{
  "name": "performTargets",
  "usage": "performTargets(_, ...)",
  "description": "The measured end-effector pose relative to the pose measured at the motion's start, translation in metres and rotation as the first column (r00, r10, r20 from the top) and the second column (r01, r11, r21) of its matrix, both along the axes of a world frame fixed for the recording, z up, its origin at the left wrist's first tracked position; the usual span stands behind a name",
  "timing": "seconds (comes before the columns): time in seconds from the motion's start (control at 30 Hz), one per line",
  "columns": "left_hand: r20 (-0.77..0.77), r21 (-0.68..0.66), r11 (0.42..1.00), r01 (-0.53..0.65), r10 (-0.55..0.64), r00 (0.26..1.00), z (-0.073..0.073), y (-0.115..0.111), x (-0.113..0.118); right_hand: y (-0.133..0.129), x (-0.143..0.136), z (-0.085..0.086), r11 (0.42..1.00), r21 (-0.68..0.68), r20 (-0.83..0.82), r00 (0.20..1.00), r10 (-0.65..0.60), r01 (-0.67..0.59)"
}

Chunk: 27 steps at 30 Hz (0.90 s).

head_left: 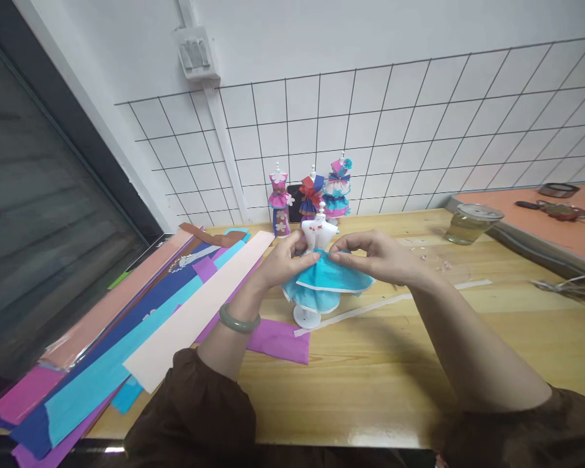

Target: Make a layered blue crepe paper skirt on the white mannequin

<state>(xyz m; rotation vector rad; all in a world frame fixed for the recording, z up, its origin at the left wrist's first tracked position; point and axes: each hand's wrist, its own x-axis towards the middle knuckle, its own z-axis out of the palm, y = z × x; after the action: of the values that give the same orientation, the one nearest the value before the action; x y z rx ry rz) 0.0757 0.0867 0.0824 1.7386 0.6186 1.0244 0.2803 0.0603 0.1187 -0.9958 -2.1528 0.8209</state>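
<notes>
A small white dress form stands upright on a round base, wearing a layered blue paper skirt with white edging. My left hand is closed at the left of the waist, thumb pressed on the gathered top of the skirt. From the right, my right hand pinches the skirt's upper edge between thumb and fingers. A thin white strip lies on the table behind and beside the base. A purple paper piece lies flat to the left of the base.
Long strips of coloured crepe paper cover the table's left side. Three dressed forms stand by the gridded wall. At right are a lidded cup of liquid, an orange board and a bundle of strands.
</notes>
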Motion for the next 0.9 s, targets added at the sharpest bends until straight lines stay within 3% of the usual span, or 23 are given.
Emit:
performTargets(0.17, 0.008, 0.024, 1.0, 0.017, -0.017, 1.0, 0.0005, 0.0001, 0.001, 0.0, -0.0019, -0.0011, 0.999, -0.049, -0.028, 1.0, 0.012, -0.014)
performTargets(0.73, -0.102, 0.103, 0.994, -0.039, 0.05, 0.994, 0.0048, -0.0027, -0.001, 0.0049, -0.0083, -0.0074, 0.985, -0.021, -0.041, 0.984, -0.173, 0.172)
performTargets(0.9, -0.11, 0.109, 0.993, -0.038, 0.05, 0.993, 0.0023, -0.0011, -0.0023, 0.0053, -0.0099, -0.0075, 0.987, -0.02, -0.042, 0.986, -0.163, 0.162)
